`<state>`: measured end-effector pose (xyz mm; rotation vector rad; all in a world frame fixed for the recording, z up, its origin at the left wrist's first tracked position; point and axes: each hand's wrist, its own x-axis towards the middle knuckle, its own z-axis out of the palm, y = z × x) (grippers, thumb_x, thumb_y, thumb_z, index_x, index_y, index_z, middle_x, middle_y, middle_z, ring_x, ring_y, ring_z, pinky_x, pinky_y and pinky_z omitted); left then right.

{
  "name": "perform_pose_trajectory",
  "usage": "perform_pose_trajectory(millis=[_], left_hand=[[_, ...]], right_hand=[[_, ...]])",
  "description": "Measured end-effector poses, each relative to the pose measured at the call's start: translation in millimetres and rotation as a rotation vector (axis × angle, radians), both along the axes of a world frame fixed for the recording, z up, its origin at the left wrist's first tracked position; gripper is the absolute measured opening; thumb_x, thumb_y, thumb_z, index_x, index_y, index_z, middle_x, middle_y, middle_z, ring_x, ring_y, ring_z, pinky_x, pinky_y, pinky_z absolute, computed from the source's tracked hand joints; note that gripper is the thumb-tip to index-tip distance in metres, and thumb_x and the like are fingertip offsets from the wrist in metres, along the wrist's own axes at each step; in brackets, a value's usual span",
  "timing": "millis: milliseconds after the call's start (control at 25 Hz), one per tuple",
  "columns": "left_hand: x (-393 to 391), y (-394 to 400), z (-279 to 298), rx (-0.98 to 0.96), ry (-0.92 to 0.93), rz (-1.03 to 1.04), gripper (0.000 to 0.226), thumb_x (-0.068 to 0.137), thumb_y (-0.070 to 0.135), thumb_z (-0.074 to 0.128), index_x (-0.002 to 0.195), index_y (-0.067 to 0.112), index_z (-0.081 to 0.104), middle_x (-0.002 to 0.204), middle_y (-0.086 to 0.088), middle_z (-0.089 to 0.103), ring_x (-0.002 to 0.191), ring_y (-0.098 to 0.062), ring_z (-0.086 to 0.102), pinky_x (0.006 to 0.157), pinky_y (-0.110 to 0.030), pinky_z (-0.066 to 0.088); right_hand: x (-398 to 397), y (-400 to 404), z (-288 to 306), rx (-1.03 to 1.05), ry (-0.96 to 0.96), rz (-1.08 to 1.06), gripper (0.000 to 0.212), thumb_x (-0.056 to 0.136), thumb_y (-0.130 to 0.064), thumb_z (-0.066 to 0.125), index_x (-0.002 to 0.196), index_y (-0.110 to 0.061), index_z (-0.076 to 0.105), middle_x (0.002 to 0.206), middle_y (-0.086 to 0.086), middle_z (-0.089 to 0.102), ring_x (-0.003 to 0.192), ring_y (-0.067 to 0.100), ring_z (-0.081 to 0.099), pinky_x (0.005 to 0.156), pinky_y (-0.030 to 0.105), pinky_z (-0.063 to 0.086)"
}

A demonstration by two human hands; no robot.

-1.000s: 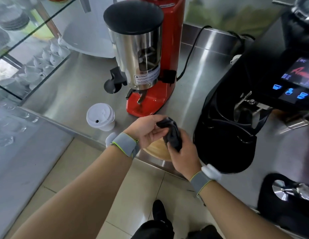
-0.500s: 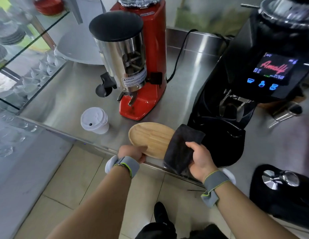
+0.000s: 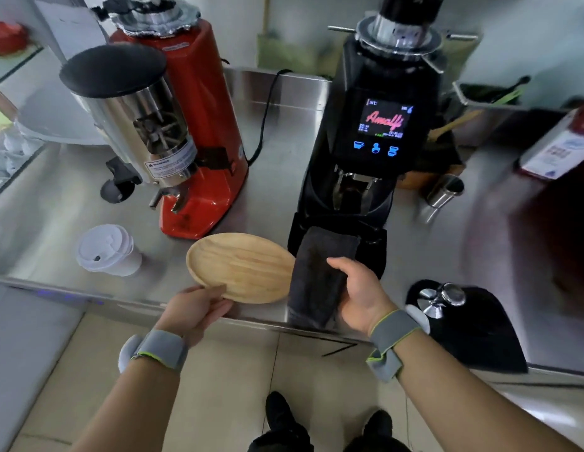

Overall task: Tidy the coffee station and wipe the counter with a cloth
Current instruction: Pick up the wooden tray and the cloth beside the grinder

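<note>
A dark cloth (image 3: 313, 275) lies folded over the front edge of the steel counter (image 3: 277, 190), just before the black grinder (image 3: 368, 164). My right hand (image 3: 359, 295) grips the cloth from its right side. A round wooden tray (image 3: 241, 267) rests on the counter to the left of the cloth. My left hand (image 3: 196, 309) holds the tray's near rim, thumb on top. A white lidded paper cup (image 3: 104, 251) stands further left, beside the red grinder (image 3: 186, 141).
A tamper (image 3: 442, 298) sits on a black mat (image 3: 473, 331) at the right front. A small steel cup (image 3: 445, 190) and a red-and-white carton (image 3: 558, 148) are at the back right. A glass shelf with cups is at the far left. Tiled floor lies below the counter edge.
Both hands were bunched on the cloth a second ago. The left hand let go and took the tray's rim; the right hand spread the cloth flat on the counter edge.
</note>
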<state>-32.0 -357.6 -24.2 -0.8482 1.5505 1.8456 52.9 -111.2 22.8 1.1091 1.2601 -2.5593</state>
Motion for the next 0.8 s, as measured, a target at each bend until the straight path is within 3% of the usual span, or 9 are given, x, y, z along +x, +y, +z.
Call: perform_pose_trajectory(millis=[160,440,680,800], left_hand=[[23.9,43.2,33.1,0.151,0.110,-0.190,0.021,0.088,0.004,0.065,0.108,-0.002,0.066,0.096,-0.014,0.076,0.083,-0.020,0.074,0.062,-0.024,0.060],[119.0,217.4,77.9,0.168,0.171,-0.317,0.004,0.087,0.002,0.067,0.090,0.000,0.068,0.070,-0.010,0.076,0.064,-0.016,0.075,0.060,-0.025,0.061],[218.6,370.8,69.8,0.230,0.126,-0.446,0.017,0.089,0.004,0.065,0.106,0.002,0.068,0.095,-0.015,0.078,0.081,-0.021,0.076,0.066,-0.026,0.061],[262.0,415.0,50.7,0.248,0.094,-0.468,0.016,0.089,0.002,0.065,0.104,0.001,0.070,0.091,-0.013,0.078,0.077,-0.022,0.075,0.066,-0.029,0.061]], right_hand=[[28.6,59.8,44.1,0.024,0.066,-0.085,0.022,0.088,-0.020,0.055,0.099,-0.011,0.071,0.094,0.010,0.075,0.085,0.026,0.072,0.076,0.037,0.057],[137.5,230.4,96.8,0.108,0.123,-0.238,0.033,0.089,-0.020,0.053,0.116,-0.006,0.065,0.114,0.014,0.069,0.107,0.031,0.063,0.096,0.045,0.048],[209.8,420.8,96.9,0.353,0.040,-0.279,0.031,0.090,-0.012,0.054,0.118,-0.003,0.063,0.101,0.011,0.071,0.091,0.027,0.067,0.091,0.044,0.052],[211.0,478.0,70.9,0.606,-0.055,-0.174,0.023,0.092,-0.012,0.054,0.111,-0.005,0.065,0.107,0.019,0.070,0.093,0.034,0.068,0.091,0.051,0.051]])
